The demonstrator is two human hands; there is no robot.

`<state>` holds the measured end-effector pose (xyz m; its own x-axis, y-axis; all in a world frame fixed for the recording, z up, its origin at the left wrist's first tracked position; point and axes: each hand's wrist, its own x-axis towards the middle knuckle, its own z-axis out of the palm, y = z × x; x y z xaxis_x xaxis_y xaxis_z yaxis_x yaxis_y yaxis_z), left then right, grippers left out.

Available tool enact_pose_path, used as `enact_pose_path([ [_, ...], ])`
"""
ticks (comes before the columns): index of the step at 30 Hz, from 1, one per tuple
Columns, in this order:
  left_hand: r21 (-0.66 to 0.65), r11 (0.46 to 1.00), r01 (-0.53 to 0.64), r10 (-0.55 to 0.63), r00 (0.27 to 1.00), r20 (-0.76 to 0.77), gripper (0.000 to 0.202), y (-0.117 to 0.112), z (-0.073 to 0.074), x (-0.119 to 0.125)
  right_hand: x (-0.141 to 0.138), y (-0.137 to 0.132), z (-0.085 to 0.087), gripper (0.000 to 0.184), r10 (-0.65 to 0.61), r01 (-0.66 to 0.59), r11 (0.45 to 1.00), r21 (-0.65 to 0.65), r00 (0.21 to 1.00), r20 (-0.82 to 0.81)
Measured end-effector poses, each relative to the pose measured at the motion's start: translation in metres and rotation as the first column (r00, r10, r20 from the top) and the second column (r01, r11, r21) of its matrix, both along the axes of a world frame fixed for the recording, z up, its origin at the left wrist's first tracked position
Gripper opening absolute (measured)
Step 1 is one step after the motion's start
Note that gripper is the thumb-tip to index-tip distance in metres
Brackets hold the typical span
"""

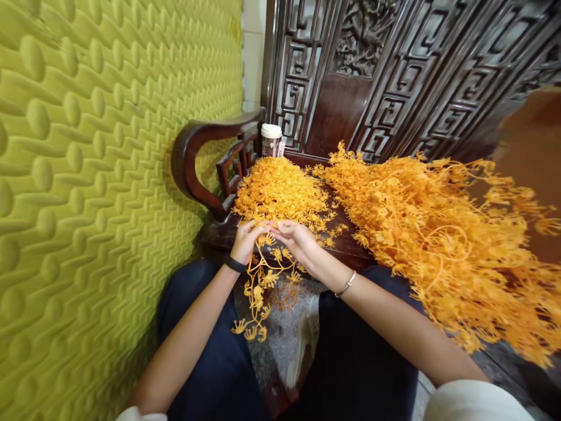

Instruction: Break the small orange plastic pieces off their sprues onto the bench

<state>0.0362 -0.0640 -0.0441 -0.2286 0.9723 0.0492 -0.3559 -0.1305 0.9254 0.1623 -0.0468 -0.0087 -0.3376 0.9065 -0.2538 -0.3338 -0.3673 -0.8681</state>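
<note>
My left hand (245, 241) and my right hand (298, 241) meet at the fingertips, just above the front edge of a dark wooden bench. Between them they pinch an orange artificial flower stem (260, 266), whose branches with small spidery blossoms hang down in front of my knees. The thumbs and fingers of both hands are closed on its upper end; the exact grip is too small to make out. Right behind my hands lies a heap of loose orange blossoms (280, 190). A large bundle of the same orange stems (421, 228) spreads to my right.
A clear jar with a white lid (271, 138) stands behind the heap. The bench's curved armrest (186, 166) rises at left, beside a yellow-green padded wall (109, 175). The carved wooden backrest (339, 108) closes off the back. Orange bits lie on the floor (284, 295).
</note>
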Motion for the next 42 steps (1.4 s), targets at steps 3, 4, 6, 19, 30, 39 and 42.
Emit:
enact_pose_path([
  [3, -0.004, 1.000, 0.002, -0.002, 1.000, 0.019, 0.010, 0.000, 0.001, 0.000, -0.001, -0.003, -0.002, 0.009, -0.013, 0.013, 1.000, 0.016, 1.000, -0.003],
  [4, -0.004, 1.000, 0.003, -0.003, 1.000, 0.023, 0.010, 0.000, 0.001, 0.001, -0.002, -0.003, -0.003, 0.008, -0.017, 0.017, 1.000, 0.020, 1.000, 0.000],
  [6, -0.004, 1.000, 0.002, -0.002, 0.999, 0.035, 0.009, 0.002, -0.001, 0.002, -0.004, -0.002, -0.004, 0.008, -0.029, 0.028, 0.999, 0.026, 0.999, 0.014],
  [19, 0.102, 0.976, 0.194, -0.198, 0.980, 0.029, 0.012, -0.041, 0.018, -0.005, 0.026, 0.056, 0.028, 0.011, -0.247, 0.200, 0.931, 0.306, 0.961, 0.121],
  [30, -0.229, 0.921, 0.316, -0.338, 0.939, -0.063, 0.029, -0.034, 0.002, -0.012, 0.025, 0.077, 0.023, 0.024, -0.580, -0.101, 0.604, 0.791, 0.624, 0.523],
  [39, -0.258, 0.869, 0.423, -0.449, 0.892, -0.052, 0.029, -0.035, -0.005, -0.007, 0.036, 0.053, 0.019, 0.029, -0.454, -0.232, 0.724, 0.649, 0.549, 0.702],
  [42, -0.224, 0.887, 0.404, -0.424, 0.904, -0.047, 0.033, -0.034, -0.004, -0.007, 0.041, 0.019, 0.028, 0.009, -0.346, -0.366, 0.707, 0.604, 0.567, 0.748],
])
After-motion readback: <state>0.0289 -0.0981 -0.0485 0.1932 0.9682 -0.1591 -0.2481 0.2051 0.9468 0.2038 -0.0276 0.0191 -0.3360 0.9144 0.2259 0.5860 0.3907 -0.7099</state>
